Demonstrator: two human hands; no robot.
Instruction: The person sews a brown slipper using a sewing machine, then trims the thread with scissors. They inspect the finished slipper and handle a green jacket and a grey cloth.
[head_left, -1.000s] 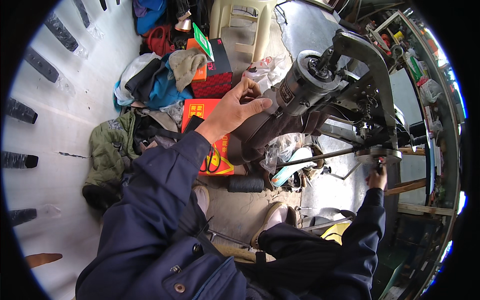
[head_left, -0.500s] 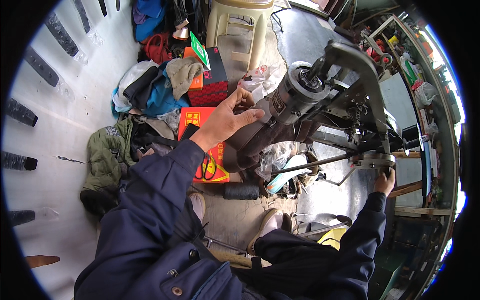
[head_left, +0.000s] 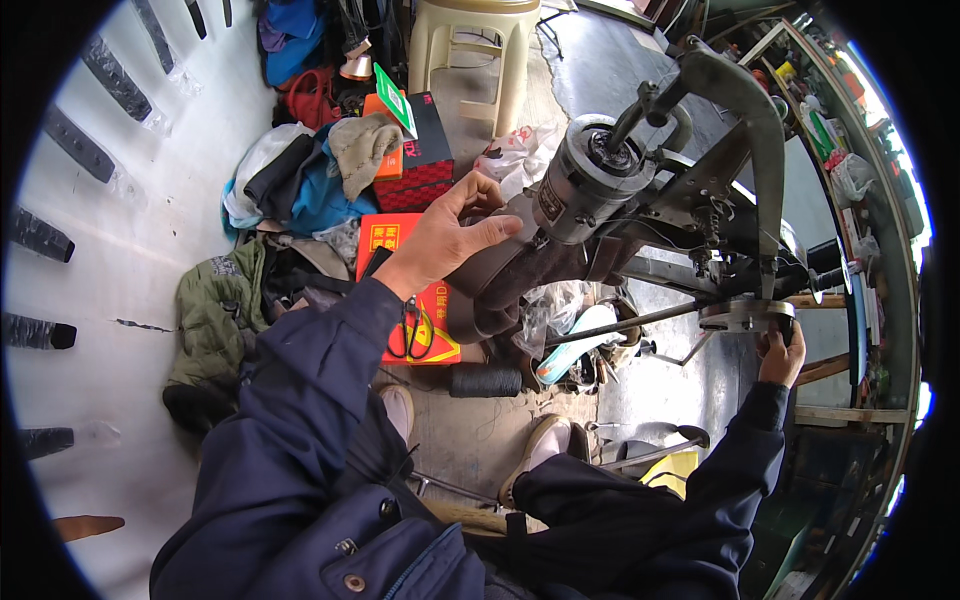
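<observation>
A: How were the grips set?
B: The right hand [head_left: 780,352] was closed on the rim of the disc-shaped handwheel [head_left: 745,316]. The left hand [head_left: 445,240] was half-curled, thumb laid at the edge of a dark brown boot [head_left: 545,275]; whether anything was pinched by the hidden fingertips couldn't be told.
A: Boot location?
B: It was set at the round head of the shoe-patching machine [head_left: 590,200], left of the wheel.
A: Step?
B: Judged as hand-cranked stitching, boot being guided. For the next move, a steadied boot and an even wheel turn were probably called for.
A: Farther out?
B: Scissors [head_left: 410,318] were laid on a red box [head_left: 370,258], black thread spool [head_left: 485,380] near it.
</observation>
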